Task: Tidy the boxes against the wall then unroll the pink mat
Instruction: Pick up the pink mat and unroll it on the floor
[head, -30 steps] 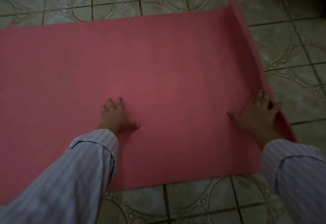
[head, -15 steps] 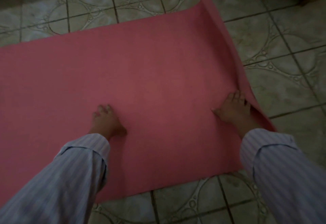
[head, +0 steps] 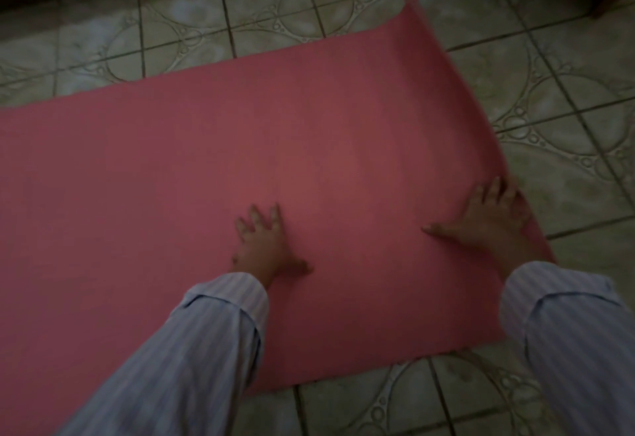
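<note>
From my head camera, the pink mat [head: 309, 161] lies unrolled across the tiled floor [head: 240, 23], its right end curling upward. My left hand [head: 266, 246] rests flat on the mat near its middle, fingers [head: 256, 217] spread and straight. My right hand [head: 491, 215] presses on the mat at the curled right end, fingers spread, thumb pointing left. Striped sleeves [head: 206, 349] cover both my arms.
</note>
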